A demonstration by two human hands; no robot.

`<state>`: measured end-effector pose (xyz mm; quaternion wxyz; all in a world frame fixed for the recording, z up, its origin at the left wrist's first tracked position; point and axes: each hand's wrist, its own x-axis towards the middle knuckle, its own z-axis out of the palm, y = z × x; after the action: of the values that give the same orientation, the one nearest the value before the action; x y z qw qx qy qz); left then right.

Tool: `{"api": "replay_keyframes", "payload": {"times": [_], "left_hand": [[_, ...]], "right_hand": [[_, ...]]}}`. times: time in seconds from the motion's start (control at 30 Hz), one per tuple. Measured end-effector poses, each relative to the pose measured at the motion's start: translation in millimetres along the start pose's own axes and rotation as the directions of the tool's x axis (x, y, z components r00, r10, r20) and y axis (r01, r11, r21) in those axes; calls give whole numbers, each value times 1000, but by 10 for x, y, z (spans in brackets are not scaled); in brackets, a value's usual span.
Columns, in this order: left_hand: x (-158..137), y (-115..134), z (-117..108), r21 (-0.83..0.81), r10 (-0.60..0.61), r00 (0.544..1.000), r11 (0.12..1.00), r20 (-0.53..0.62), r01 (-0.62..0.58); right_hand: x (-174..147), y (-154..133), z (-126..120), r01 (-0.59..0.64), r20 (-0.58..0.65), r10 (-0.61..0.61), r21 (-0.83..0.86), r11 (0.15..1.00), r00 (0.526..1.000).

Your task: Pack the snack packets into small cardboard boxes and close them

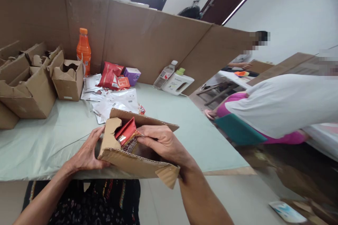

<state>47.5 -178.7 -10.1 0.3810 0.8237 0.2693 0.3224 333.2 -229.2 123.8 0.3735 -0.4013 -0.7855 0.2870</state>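
A small open cardboard box point(142, 165) lies tilted at the table's near edge, its opening facing up and right. My left hand point(91, 151) grips its left end, thumb underneath near the front corner. My right hand point(163, 142) reaches into the opening, with thumb and fingers pinched on the edge of a brown and yellow printed packet point(131, 145). Beside that packet a red packet point(127, 130) sticks up inside the box. The bottom of the box is hidden by its walls and my hand.
White sachets point(118, 102), a red bag point(111, 75) and a purple box point(132, 75) lie behind. Cardboard boxes point(31, 91) stand left near an orange bottle point(83, 52). A clear bottle point(165, 75) and white jug point(177, 82) lean on the cardboard wall point(158, 38). People sit at right.
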Motion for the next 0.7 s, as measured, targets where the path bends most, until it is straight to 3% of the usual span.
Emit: {"api": "replay_keyframes", "payload": {"times": [0.07, 0.13, 0.2, 0.27, 0.33, 0.4, 0.47, 0.6, 0.7], "left_hand": [[-13, -17, 10, 13, -7, 1000, 1000, 0, 7], [-20, -19, 15, 20, -27, 1000, 999, 6, 27], [-20, 0, 10, 16, -50, 999, 999, 15, 49], [-18, 36, -1, 14, -67, 997, 998, 24, 67], [-23, 82, -16, 17, -78, 997, 997, 25, 77], [-43, 127, -29, 22, -85, 996, 996, 25, 84], [-80, 165, -44, 29, -99, 995, 995, 23, 98], [-184, 215, -127, 51, -140, 990, 989, 10, 139], [-261, 246, -272, 91, -144, 989, 985, -19, 145]], "right_hand": [[-57, 33, 10, -38, -110, 43, 47, 998, 993], [-110, 108, 24, -64, -323, 106, 139, 988, 940], [-128, 208, 21, -2, -571, 146, 246, 969, 808], [-100, 295, -25, 113, -752, 163, 301, 947, 639], [-47, 335, -125, 201, -859, 152, 281, 939, 489], [-3, 316, -272, 248, -910, 127, 238, 939, 394], [10, 257, -444, 250, -917, 105, 213, 944, 386], [-27, 162, -777, 130, -889, 105, 180, 975, 445], [-35, 247, -942, 112, -901, 55, 114, 987, 431]]}}
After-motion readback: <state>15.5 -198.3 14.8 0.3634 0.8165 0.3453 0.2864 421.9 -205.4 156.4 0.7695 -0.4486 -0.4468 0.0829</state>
